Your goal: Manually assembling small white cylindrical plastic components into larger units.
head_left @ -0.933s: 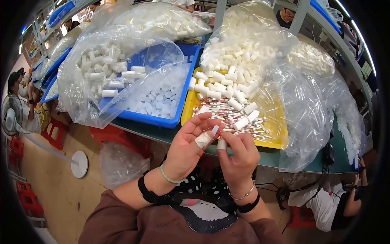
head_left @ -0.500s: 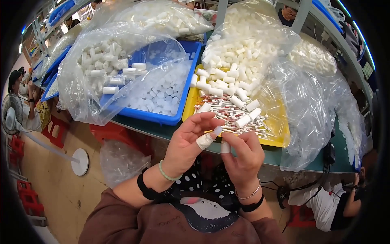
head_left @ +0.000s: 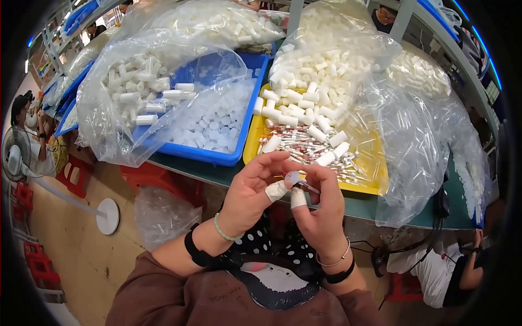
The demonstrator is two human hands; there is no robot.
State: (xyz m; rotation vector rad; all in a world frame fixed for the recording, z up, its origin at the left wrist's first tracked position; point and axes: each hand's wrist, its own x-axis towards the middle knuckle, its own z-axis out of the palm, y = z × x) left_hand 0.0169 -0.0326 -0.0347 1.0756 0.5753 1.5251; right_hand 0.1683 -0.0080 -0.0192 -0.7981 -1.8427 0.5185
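My left hand (head_left: pixel 247 193), thumb wrapped in white tape, pinches a small translucent white round cap (head_left: pixel 293 176) between thumb and fingers. Close against it, my right hand (head_left: pixel 322 212), its thumb also taped, grips a thin stick-like piece (head_left: pixel 307 187) with a dark section. Whether the stick's end sits inside the cap is hidden by my fingers. Just beyond both hands lies a yellow tray (head_left: pixel 375 174) holding many thin red-and-white sticks (head_left: pixel 296 142) and white cylinders (head_left: pixel 341 150).
A blue tray (head_left: pixel 217 157) of translucent caps (head_left: pixel 209 130) stands to the left, partly under a clear bag of white cylinders (head_left: pixel 136 76). Another large bag of cylinders (head_left: pixel 331 49) rises behind the yellow tray. Crumpled clear plastic (head_left: pixel 408 152) lies at right. A fan (head_left: pixel 16 155) stands left.
The cap has turned to show its round face, and the thin stick now shows between my right fingers. My right hand has shifted slightly left and its fingers have rearranged.
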